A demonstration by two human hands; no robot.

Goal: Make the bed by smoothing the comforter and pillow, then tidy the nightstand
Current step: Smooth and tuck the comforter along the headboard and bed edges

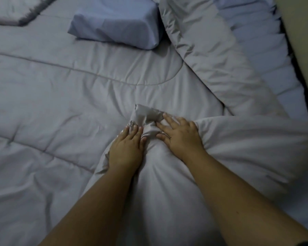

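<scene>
Left hand: I see my left hand [125, 150] lying palm down on a bunched corner of the comforter [48, 107], fingers nearly straight and close together, holding nothing, only pressing on the cloth.
Right hand: my right hand [180, 134] is also flat and spread, fingers fanned toward the upper left, resting on the same bunched fabric; it grips nothing.
Bunched corner: a twisted, darker grey fold [147, 115] sticks up just beyond the fingertips of both hands, between them.
Comforter: pale grey, quilted with curved stitch lines, spread across most of the bed; the part under my forearms is heaped and wrinkled, and a long edge is folded back on the right.
Pillow: a blue-grey block-shaped pillow [114, 23] lies on the comforter near the top, well apart from my hands.
Bed sheet: a lighter blue ruffled sheet [267, 43] shows along the right side, next to a beige wall [302, 23].
Upper left: a fuzzy dark-edged blanket [12, 11], blurred.
</scene>
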